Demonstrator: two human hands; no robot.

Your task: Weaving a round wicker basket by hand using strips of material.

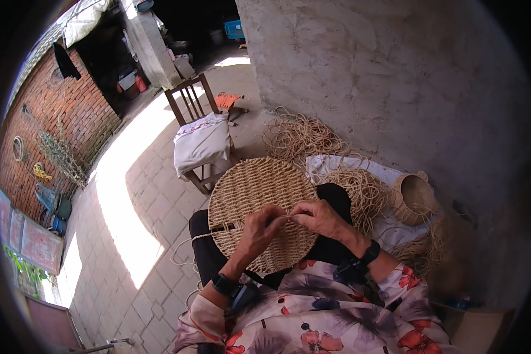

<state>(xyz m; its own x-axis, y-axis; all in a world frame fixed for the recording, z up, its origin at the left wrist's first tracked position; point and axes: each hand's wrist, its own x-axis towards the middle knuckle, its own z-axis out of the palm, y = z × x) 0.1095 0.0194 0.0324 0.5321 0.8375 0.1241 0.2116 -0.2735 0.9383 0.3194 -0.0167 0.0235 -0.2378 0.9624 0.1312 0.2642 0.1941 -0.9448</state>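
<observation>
A round panel woven from tan straw cord (259, 183) rests across my lap on dark trousers. Over its middle, my left hand (262, 229) is closed, thumb and fingers pinched together. My right hand (323, 219) pinches just beside it, the fingertips of both nearly meeting. A thin bit of straw cord seems to run between them, though the fingers mostly hide it. Left of my left hand, a dark gap (223, 228) opens in the weave. A loose cord (197, 238) leads from there off the panel's left edge and loops down beside my leg.
Tangled heaps of straw cord (360, 192) lie to the right, partly on a white cloth (389, 172), near a round woven basket (412, 197). A wooden chair (200, 130) with a cloth-covered seat stands ahead. A grey wall (383, 76) rises at the right.
</observation>
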